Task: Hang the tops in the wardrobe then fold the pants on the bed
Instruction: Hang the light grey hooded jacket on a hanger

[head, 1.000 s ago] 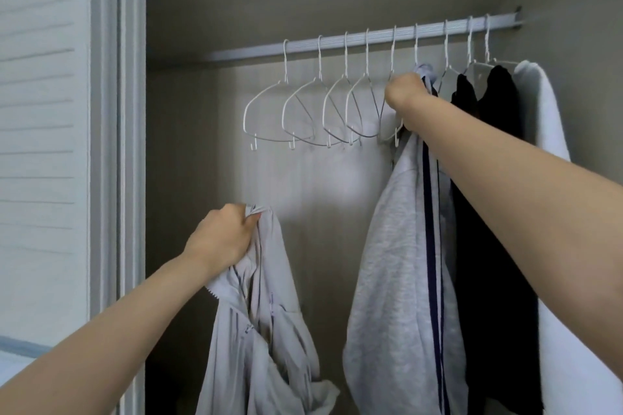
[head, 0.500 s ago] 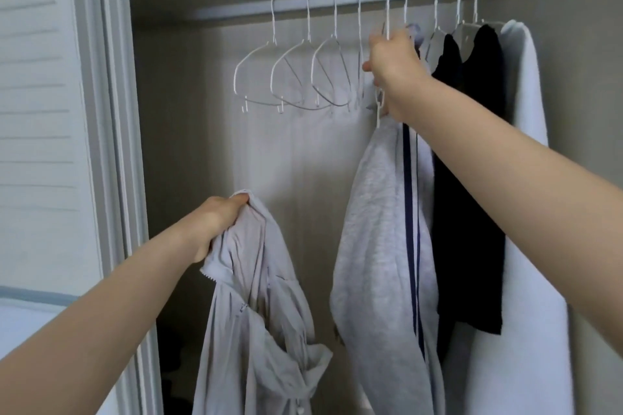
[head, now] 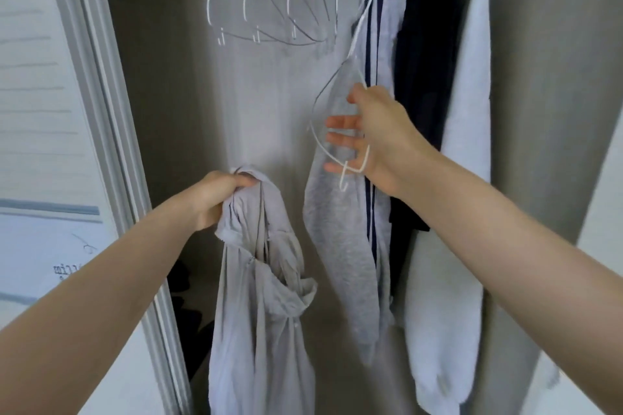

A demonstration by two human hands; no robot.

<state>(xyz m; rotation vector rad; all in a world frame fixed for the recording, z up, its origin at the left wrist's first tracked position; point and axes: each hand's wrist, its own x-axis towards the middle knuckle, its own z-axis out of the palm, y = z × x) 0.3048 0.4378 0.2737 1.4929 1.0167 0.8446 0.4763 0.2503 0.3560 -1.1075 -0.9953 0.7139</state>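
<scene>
My left hand (head: 215,199) grips the bunched upper edge of a light grey top (head: 263,313), which hangs limp in front of the open wardrobe. My right hand (head: 377,135) is at chest height and holds a white wire hanger (head: 332,82), off the rail. The wire lies across its fingers under the thumb. The hanger is tilted and sits in front of a hung grey hoodie (head: 340,246) with navy stripes. The two hands are apart, and the hanger does not touch the grey top.
Several empty white hangers (head: 269,10) hang at the upper left of the wardrobe. Right of the hoodie hang a black garment (head: 421,77) and a white garment (head: 445,280). The sliding door frame (head: 111,111) stands on the left. Dark items (head: 188,313) lie on the wardrobe floor.
My right hand lifted one hanger off the rail and brought it down in front of the hoodie. The view has tilted downward. My left hand still holds the grey top.
</scene>
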